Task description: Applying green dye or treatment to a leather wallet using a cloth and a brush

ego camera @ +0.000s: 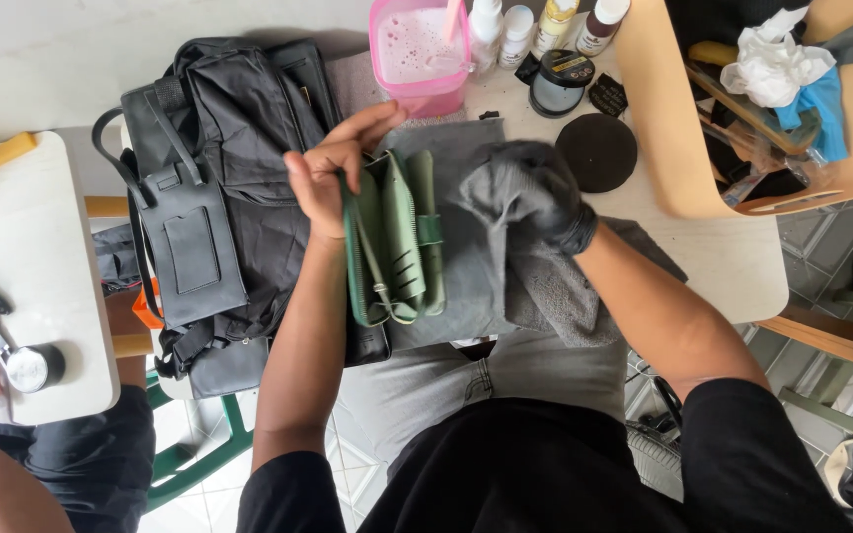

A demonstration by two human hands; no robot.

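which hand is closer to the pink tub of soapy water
Left. The left hand, holding the green wallet, has fingertips just below the pink tub; the gloved right hand is farther down and to its right.

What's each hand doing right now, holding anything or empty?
Left hand: closed around the open green wallet, propping it upright.
Right hand: in a black glove, closed on a grey cloth, beside the wallet.
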